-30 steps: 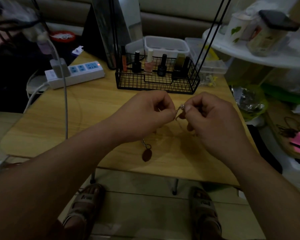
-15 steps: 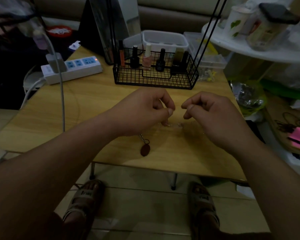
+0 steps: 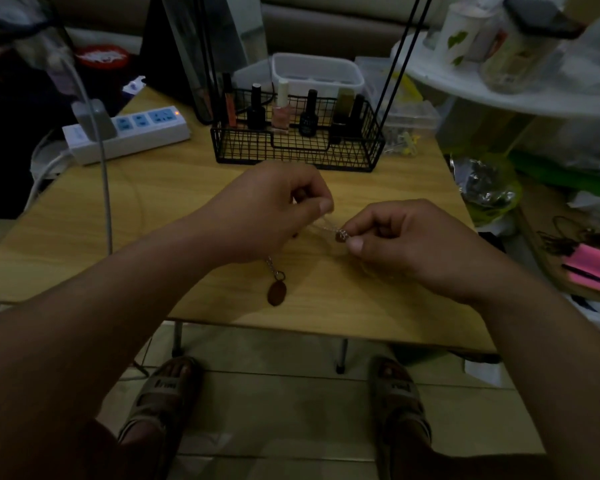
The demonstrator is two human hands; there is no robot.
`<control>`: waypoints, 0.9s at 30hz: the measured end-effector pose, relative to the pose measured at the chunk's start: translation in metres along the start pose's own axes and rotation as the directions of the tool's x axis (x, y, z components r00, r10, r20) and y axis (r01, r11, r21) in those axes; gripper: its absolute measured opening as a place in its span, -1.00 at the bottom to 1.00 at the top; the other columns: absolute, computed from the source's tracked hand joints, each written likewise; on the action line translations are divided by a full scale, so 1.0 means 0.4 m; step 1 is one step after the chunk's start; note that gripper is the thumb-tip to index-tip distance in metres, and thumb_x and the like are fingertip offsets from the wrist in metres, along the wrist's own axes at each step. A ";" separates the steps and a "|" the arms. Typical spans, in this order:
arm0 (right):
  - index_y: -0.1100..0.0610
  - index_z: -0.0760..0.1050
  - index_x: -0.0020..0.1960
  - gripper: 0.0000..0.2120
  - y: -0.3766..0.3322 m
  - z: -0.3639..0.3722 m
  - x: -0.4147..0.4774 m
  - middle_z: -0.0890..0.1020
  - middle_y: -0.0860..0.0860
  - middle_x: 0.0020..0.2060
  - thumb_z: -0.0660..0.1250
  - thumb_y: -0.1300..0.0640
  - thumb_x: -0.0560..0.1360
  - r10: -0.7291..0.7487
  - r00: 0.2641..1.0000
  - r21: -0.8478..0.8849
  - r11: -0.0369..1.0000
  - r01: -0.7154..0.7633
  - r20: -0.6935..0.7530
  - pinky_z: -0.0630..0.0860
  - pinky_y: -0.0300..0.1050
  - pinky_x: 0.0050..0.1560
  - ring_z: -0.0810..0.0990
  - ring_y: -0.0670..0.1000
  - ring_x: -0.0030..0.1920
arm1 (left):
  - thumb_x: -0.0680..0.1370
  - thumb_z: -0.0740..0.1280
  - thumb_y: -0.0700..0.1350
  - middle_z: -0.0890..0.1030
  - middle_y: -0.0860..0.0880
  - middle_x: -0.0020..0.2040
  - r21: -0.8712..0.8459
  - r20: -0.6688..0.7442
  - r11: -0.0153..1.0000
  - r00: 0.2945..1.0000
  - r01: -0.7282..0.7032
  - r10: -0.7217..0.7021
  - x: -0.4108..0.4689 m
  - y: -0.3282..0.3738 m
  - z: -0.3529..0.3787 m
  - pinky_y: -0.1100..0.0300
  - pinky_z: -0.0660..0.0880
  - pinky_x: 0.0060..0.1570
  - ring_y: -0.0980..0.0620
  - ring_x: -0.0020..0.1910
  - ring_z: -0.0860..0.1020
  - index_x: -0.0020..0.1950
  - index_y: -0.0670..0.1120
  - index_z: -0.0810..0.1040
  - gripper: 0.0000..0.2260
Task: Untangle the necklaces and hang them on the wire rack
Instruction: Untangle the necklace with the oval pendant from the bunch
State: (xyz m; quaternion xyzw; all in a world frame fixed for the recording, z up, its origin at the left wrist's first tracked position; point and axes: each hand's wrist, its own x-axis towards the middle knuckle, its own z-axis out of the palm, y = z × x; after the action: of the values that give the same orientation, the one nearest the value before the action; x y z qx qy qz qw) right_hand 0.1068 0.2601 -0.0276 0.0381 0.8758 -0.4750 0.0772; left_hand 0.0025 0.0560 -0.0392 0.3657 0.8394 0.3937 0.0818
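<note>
Above the wooden table (image 3: 84, 237), my left hand (image 3: 267, 213) pinches a thin silver necklace chain (image 3: 323, 226) between thumb and fingers. My right hand (image 3: 406, 244) pinches the same chain at a small silver knot with a dark bead (image 3: 341, 234). A second chain hangs below my left hand and ends in a brown oval pendant (image 3: 276, 292) lying on the table. The black wire rack (image 3: 297, 147) stands at the back of the table, its thin black uprights rising out of view.
Nail polish bottles (image 3: 281, 105) stand in the rack's basket. A white power strip (image 3: 129, 133) with a plugged cable lies at the back left. A white tub (image 3: 317, 72) sits behind the rack. Clutter fills a white shelf (image 3: 499, 95) and the floor at right.
My hands met at the chain, drew apart, and now my right hand sits lower, pinching the knot while the left holds the chain higher. The pendant stays on the table.
</note>
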 end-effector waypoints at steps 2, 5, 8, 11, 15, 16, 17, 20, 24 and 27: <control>0.02 0.69 0.02 -0.93 -0.001 -0.002 0.001 0.75 -0.03 -0.17 0.43 0.12 0.58 -0.021 0.999 0.028 0.999 0.022 -0.040 0.50 -0.37 -0.20 0.67 -0.14 -0.18 | 0.64 0.38 -0.04 0.62 0.17 -0.04 -0.018 -0.037 0.999 0.999 -0.028 0.028 -0.002 0.001 -0.002 0.41 0.51 -0.22 0.21 -0.08 0.59 0.05 0.10 0.63 -0.95; 0.04 0.68 0.02 -0.92 -0.005 -0.001 0.002 0.75 -0.07 -0.17 0.40 0.12 0.60 -0.057 0.991 0.047 0.997 0.063 -0.124 0.41 -0.48 -0.29 0.61 -0.29 -0.28 | 0.58 0.43 0.02 0.57 0.18 0.07 0.019 -0.044 0.997 0.996 -0.081 0.082 -0.009 -0.003 0.002 0.35 0.49 0.02 0.23 0.10 0.54 0.09 0.13 0.58 -0.89; 0.03 0.68 0.01 -0.90 -0.009 0.005 0.001 0.75 -0.06 -0.17 0.38 0.12 0.61 -0.090 0.981 0.025 0.995 0.096 -0.169 0.38 -0.49 -0.31 0.58 -0.31 -0.34 | 0.56 0.44 0.03 0.59 0.17 0.01 0.024 -0.034 0.993 0.993 -0.112 0.112 -0.018 0.002 0.009 0.31 0.50 0.04 0.22 0.09 0.55 0.02 0.11 0.60 -0.92; 0.01 0.68 0.00 -0.89 -0.011 0.016 0.001 0.74 -0.10 -0.18 0.38 0.12 0.62 -0.138 0.971 -0.048 0.990 0.131 -0.196 0.44 -0.45 -0.21 0.63 -0.26 -0.20 | 0.59 0.45 -0.03 0.66 0.12 -0.13 -0.035 -0.007 0.995 0.996 -0.093 0.093 -0.022 0.008 0.015 0.25 0.55 -0.14 0.17 -0.07 0.61 -0.03 0.06 0.65 -0.98; -0.03 0.68 -0.03 -0.89 -0.014 0.034 0.006 0.71 -0.13 -0.20 0.38 0.11 0.62 -0.180 0.953 -0.160 0.977 0.144 -0.242 0.43 -0.47 -0.19 0.64 -0.23 -0.13 | 0.60 0.45 -0.06 0.66 0.08 -0.22 -0.054 -0.011 0.997 0.998 -0.061 0.060 -0.022 0.010 0.025 0.33 0.47 -0.31 0.18 -0.23 0.60 -0.05 0.03 0.66 -0.96; -0.04 0.67 -0.03 -0.89 -0.014 0.036 0.007 0.71 -0.14 -0.21 0.38 0.09 0.62 -0.184 0.951 -0.186 0.972 0.140 -0.247 0.42 -0.47 -0.21 0.63 -0.24 -0.14 | 0.60 0.45 -0.05 0.66 0.08 -0.23 -0.059 -0.014 0.997 0.999 -0.047 0.047 -0.022 0.010 0.027 0.34 0.45 -0.33 0.18 -0.25 0.59 -0.05 0.03 0.66 -0.96; -0.06 0.66 -0.03 -0.89 -0.015 0.037 0.008 0.70 -0.16 -0.21 0.37 0.08 0.63 -0.189 0.951 -0.217 0.967 0.136 -0.246 0.40 -0.46 -0.23 0.62 -0.24 -0.14 | 0.60 0.45 -0.04 0.65 0.08 -0.23 -0.063 -0.017 0.997 0.999 -0.038 0.037 -0.022 0.009 0.027 0.35 0.44 -0.35 0.19 -0.27 0.58 -0.04 0.03 0.66 -0.96; -0.10 0.64 -0.04 -0.88 -0.016 0.040 0.010 0.68 -0.19 -0.21 0.35 0.04 0.63 -0.198 0.953 -0.307 0.944 0.122 -0.231 0.43 -0.36 -0.21 0.60 -0.25 -0.13 | 0.61 0.43 -0.04 0.64 0.07 -0.24 -0.064 -0.008 0.997 1.000 -0.030 0.029 -0.020 0.007 0.022 0.35 0.43 -0.38 0.20 -0.30 0.55 -0.04 0.03 0.66 -0.94; -0.11 0.64 0.02 -0.87 -0.017 0.037 0.005 0.68 -0.19 -0.18 0.32 0.03 0.65 -0.205 0.960 -0.349 0.928 0.129 -0.191 0.54 -0.13 -0.07 0.61 -0.21 -0.10 | 0.64 0.39 -0.03 0.63 0.04 -0.26 -0.049 0.050 0.998 0.998 -0.037 0.039 -0.020 0.005 0.016 0.24 0.42 -0.37 0.14 -0.33 0.52 -0.06 0.03 0.66 -0.89; -0.10 0.64 0.04 -0.86 -0.015 0.035 0.004 0.68 -0.18 -0.17 0.30 0.03 0.66 -0.209 0.965 -0.365 0.921 0.139 -0.160 0.55 -0.11 -0.04 0.61 -0.19 -0.08 | 0.64 0.37 -0.05 0.57 0.08 -0.32 -0.062 0.091 0.998 0.995 -0.029 0.034 -0.021 0.007 0.014 0.32 0.36 -0.40 0.20 -0.38 0.46 -0.08 0.00 0.66 -0.87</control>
State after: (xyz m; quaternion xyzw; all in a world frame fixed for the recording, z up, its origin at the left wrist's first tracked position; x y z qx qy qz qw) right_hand 0.1058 0.2449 -0.0303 -0.0080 0.9495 -0.3101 -0.0465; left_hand 0.0124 0.0547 -0.0423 0.3939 0.8166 0.4029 0.1251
